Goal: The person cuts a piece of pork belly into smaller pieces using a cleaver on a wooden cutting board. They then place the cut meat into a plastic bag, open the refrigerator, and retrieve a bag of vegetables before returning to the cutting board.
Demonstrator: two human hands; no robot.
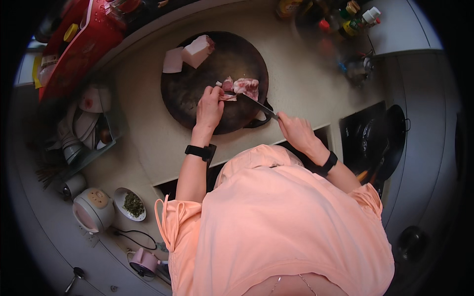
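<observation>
On the countertop [144, 100] lies a round, dark cutting board [185, 96] with a black handle-like part at its lower right. My left hand [210, 107] pinches a small piece of raw meat [229, 97] near the board's middle. My right hand [298, 132] grips the handle of a knife [261, 106], whose blade points up and left, its tip at the meat. Just beyond the tip sits a chunk of raw meat [247, 87], with a smaller piece [227, 84] beside it. Two pale, fatty blocks, one thick [196, 51] and one flatter [173, 60], rest at the board's upper left.
At left are a red container [83, 48] and a dish rack [98, 148] with bowls. A plate of chopped greens [133, 204], a rice cooker [94, 210] and a pink pot [144, 262] stand lower left. Bottles [350, 27] are at upper right; a black pan [394, 140] is at right.
</observation>
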